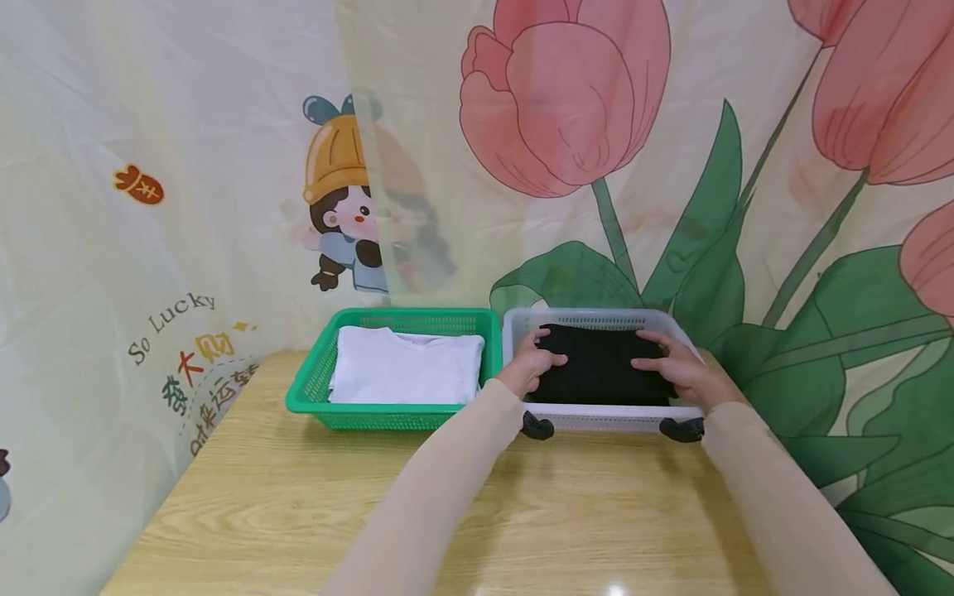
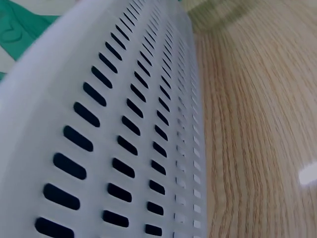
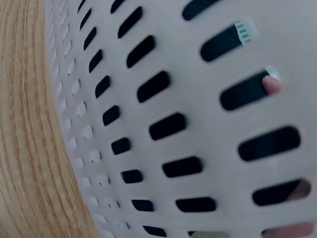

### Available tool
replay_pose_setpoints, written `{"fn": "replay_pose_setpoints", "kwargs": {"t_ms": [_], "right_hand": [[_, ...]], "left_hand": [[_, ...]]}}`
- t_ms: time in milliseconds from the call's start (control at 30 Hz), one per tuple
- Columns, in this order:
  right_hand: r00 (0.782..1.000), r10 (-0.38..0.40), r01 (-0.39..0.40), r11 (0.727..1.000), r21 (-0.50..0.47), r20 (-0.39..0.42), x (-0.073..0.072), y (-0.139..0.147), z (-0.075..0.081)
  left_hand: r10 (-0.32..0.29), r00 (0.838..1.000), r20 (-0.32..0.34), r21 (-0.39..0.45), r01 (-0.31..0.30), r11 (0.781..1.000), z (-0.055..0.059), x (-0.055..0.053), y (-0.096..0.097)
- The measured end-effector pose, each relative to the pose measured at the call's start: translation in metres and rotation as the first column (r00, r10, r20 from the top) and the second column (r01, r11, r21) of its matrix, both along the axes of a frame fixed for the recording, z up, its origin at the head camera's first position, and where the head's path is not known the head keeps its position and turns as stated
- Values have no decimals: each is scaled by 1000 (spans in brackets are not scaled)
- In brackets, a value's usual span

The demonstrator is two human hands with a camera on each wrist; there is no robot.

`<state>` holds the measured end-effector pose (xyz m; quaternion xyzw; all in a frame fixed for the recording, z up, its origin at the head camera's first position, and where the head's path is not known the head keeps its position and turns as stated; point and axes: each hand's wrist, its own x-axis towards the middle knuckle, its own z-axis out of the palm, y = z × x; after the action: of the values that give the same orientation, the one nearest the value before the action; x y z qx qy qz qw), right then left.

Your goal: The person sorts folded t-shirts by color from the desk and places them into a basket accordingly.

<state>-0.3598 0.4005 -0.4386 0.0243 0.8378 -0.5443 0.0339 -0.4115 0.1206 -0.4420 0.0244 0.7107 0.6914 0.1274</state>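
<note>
A folded black garment point(image 1: 596, 364) lies in a white slotted basket point(image 1: 611, 410) on the table. My left hand point(image 1: 531, 362) touches the garment's left side, thumb and a finger extended over the cloth. On its right side, my right hand point(image 1: 681, 368) rests with index finger and thumb stretched and spread apart. The other fingers are partly hidden at the garment's edges. Slotted basket wall point(image 2: 119, 129) fills much of the left wrist view. Through the slots of the basket wall point(image 3: 208, 144) in the right wrist view, dark cloth and a fingertip point(image 3: 271, 85) show.
Close to the left of the white basket stands a green basket point(image 1: 387, 418) holding a folded white garment point(image 1: 406, 368). Both baskets sit at the back of the wooden table point(image 1: 566, 505), against a curtain point(image 1: 246, 99) printed with tulips and a cartoon figure.
</note>
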Motion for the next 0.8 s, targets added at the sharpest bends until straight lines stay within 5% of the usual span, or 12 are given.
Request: {"fn": "replay_pose_setpoints", "kwargs": {"t_ms": [567, 800], "right_hand": [[1000, 10, -9, 994, 111, -6, -6, -6, -8], [1000, 13, -13, 986, 165, 7, -5, -7, -5]], "left_hand": [[-6, 998, 60, -84, 11, 996, -8, -12, -1], [-5, 999, 50, -107, 10, 994, -6, -8, -3]]}}
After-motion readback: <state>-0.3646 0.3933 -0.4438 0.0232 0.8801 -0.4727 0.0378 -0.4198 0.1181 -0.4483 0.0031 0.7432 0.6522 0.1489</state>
